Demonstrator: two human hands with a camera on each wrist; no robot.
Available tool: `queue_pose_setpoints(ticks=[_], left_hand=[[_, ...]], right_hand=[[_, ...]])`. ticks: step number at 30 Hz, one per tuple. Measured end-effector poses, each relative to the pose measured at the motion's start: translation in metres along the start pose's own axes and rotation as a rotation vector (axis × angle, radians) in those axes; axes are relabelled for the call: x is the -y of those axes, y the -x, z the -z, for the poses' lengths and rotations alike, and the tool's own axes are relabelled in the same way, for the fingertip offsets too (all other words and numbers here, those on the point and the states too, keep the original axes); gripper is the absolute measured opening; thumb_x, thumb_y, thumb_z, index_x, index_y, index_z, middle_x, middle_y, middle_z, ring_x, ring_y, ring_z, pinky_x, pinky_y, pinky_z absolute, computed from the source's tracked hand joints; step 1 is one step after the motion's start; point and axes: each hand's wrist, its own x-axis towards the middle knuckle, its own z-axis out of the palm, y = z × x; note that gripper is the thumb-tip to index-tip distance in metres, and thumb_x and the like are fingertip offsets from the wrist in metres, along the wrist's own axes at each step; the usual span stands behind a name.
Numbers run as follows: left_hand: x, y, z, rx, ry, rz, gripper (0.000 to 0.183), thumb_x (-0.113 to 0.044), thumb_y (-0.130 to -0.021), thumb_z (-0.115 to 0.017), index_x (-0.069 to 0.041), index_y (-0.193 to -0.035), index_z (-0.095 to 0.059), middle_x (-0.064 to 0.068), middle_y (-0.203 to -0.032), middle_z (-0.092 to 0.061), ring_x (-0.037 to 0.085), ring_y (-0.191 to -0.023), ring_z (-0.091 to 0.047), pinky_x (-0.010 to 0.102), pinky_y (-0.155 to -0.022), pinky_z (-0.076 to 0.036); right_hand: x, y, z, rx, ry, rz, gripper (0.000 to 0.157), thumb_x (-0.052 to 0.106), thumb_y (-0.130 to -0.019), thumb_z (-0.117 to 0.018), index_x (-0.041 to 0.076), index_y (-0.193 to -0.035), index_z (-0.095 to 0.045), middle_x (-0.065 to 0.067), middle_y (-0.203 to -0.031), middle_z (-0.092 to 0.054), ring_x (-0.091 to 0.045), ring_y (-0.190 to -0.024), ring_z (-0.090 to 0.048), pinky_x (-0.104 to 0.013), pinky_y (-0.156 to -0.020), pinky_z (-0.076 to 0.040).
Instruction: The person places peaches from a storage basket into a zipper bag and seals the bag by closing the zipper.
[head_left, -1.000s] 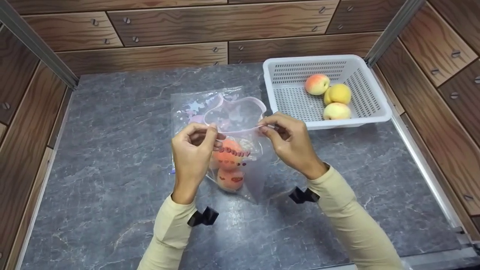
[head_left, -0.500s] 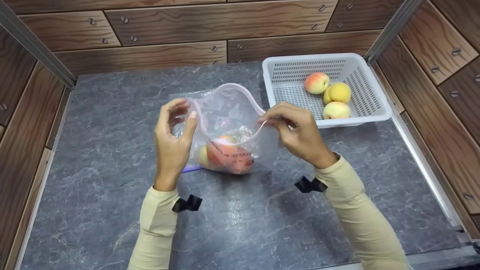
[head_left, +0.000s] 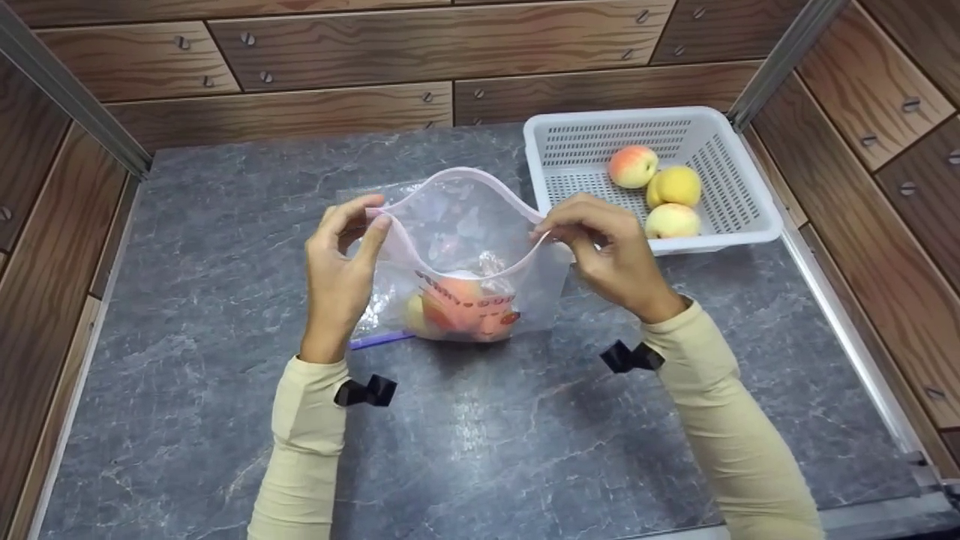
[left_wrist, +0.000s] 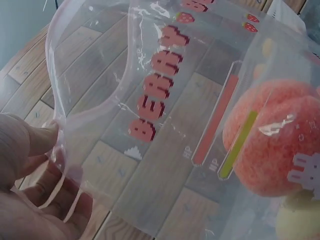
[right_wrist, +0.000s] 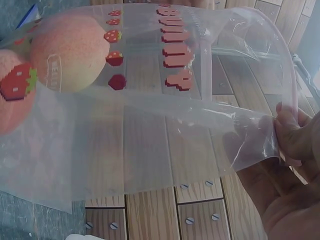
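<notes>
A clear zip bag (head_left: 540, 289) with a pink rim and red printed lettering is held with its mouth spread wide. My left hand (head_left: 337, 274) pinches the left end of the rim between thumb and fingers. At the right end, my right hand (head_left: 619, 251) pinches the rim the same way. Several peaches lie in the bottom of the bag, among them a pinkish-red peach (left_wrist: 275, 137) in the left wrist view and a paler pink peach (right_wrist: 70, 52) in the right wrist view. A yellowish fruit shows low on the bag's left side in the head view.
A white slotted basket (head_left: 757, 214) at the back right holds a red-yellow peach (head_left: 632, 166), a yellow peach (head_left: 677, 186) and a pale peach (head_left: 673, 222). Behind the bag lies another clear plastic bag (head_left: 367, 304) with a purple slider strip (head_left: 381, 340). Wood-patterned panels enclose the grey tabletop.
Both hands have moved apart, spreading the bag's mouth wider, and its fruit has shifted away from me. My left hand's fingers parted half a second ago and now pinch the rim's left end.
</notes>
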Motion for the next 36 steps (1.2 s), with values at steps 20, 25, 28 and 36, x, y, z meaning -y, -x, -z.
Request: queue_pose_setpoints(ticks=[20, 25, 28, 36], left_hand=[[-0.004, 0.009, 0.014, -0.101, 0.083, -0.007, 0.007, 0.004, -0.094, -0.067, 0.01, -0.096, -0.07, 0.01, -0.091, -0.067, 0.018, -0.081, -0.067, 0.028, -0.079, -0.057], [-0.005, 0.011, 0.017, -0.09, 0.068, -0.016, 0.008, 0.004, -0.095, -0.067, 0.012, -0.096, -0.069, 0.01, -0.09, -0.065, 0.018, -0.08, -0.066, 0.026, -0.077, -0.056], [-0.005, 0.013, 0.018, -0.086, 0.062, -0.024, 0.01, 0.002, -0.095, -0.067, 0.012, -0.097, -0.068, 0.01, -0.09, -0.065, 0.018, -0.08, -0.066, 0.026, -0.077, -0.056], [-0.007, 0.017, 0.02, -0.134, 0.071, -0.052, 0.01, 0.003, -0.093, -0.069, 0.013, -0.094, -0.069, 0.011, -0.089, -0.065, 0.018, -0.078, -0.066, 0.025, -0.075, -0.056]], right_hand=[[-0.013, 0.01, 0.017, -0.123, -0.017, -0.063, 0.021, -0.026, -0.084, -0.061, -0.011, -0.094, -0.072, -0.019, -0.087, -0.07, -0.018, -0.077, -0.07, -0.029, -0.07, -0.061], [-0.015, 0.01, 0.019, -0.142, 0.009, -0.072, 0.021, -0.024, -0.085, -0.063, -0.01, -0.097, -0.072, -0.018, -0.088, -0.071, -0.017, -0.075, -0.071, -0.025, -0.065, -0.059], [-0.016, 0.011, 0.02, -0.156, 0.011, -0.083, 0.022, -0.024, -0.085, -0.063, -0.011, -0.102, -0.07, -0.019, -0.09, -0.071, -0.015, -0.075, -0.072, -0.025, -0.066, -0.059], [-0.021, 0.013, 0.023, -0.171, 0.036, -0.112, 0.017, -0.022, -0.085, -0.064, -0.016, -0.101, -0.066, -0.023, -0.09, -0.071, -0.01, -0.078, -0.073, -0.024, -0.067, -0.06]])
